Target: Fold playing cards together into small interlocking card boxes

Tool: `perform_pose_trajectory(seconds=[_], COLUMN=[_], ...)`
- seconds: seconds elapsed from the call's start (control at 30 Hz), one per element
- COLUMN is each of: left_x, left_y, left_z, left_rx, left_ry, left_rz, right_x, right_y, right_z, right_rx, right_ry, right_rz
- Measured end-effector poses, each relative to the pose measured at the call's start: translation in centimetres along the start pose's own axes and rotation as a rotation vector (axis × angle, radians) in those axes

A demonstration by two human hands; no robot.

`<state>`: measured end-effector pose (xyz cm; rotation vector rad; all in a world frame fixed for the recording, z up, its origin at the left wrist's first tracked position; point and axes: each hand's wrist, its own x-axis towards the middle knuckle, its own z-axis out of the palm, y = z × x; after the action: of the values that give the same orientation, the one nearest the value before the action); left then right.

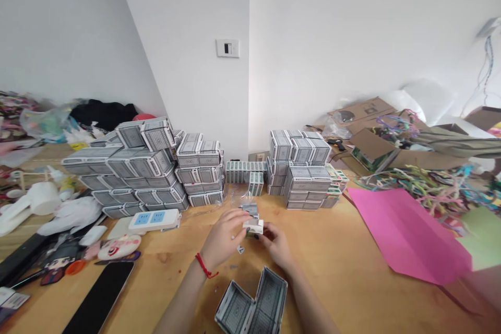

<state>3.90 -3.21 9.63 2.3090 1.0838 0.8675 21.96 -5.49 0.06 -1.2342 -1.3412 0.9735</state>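
My left hand (224, 235), with a red cord bracelet at its wrist, has its fingers bent over the left side of a small card box (255, 226). The box shows a white upper face, and finer detail is too small to make out. On its right side, my right hand (276, 245) pinches the same box between thumb and fingers. Just beyond it lies a grey patterned card piece (249, 210). A small white scrap with a dark mark (240, 249) rests below my left fingers. Nearer me stands an open, two-part holder made of grey patterned cards (252, 302).
Grey card-box stacks (136, 167) rise at the back left, with another stack (301, 167) at the back right. Green-edged packs (246, 167) stand between. A power strip (154, 220), phone (99, 297), pink sheet (407, 235) and tangled cords (430, 185) lie around.
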Motion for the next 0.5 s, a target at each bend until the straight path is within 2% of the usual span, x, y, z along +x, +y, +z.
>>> perform_pose_trajectory(seconds=[0.07, 0.17, 0.33, 0.5], left_x=[0.2, 0.3, 0.0, -0.3], left_y=[0.4, 0.2, -0.9, -0.9], left_z=[0.5, 1.3, 2.0, 1.9], left_rx=[-0.021, -0.043, -0.102, -0.258], left_ry=[-0.072, -0.114, -0.092, -0.011], left_rz=[0.007, -0.037, -0.106, -0.155], right_x=[0.0, 0.0, -0.2, -0.7], right_y=[-0.1, -0.1, -0.4, -1.7], right_z=[0.0, 0.0, 0.1, -0.5], right_rx=[0.006, 0.005, 0.073, 0.228], right_ry=[-0.004, -0.013, 0.007, -0.051], right_rz=[-0.004, -0.009, -0.048, -0.074])
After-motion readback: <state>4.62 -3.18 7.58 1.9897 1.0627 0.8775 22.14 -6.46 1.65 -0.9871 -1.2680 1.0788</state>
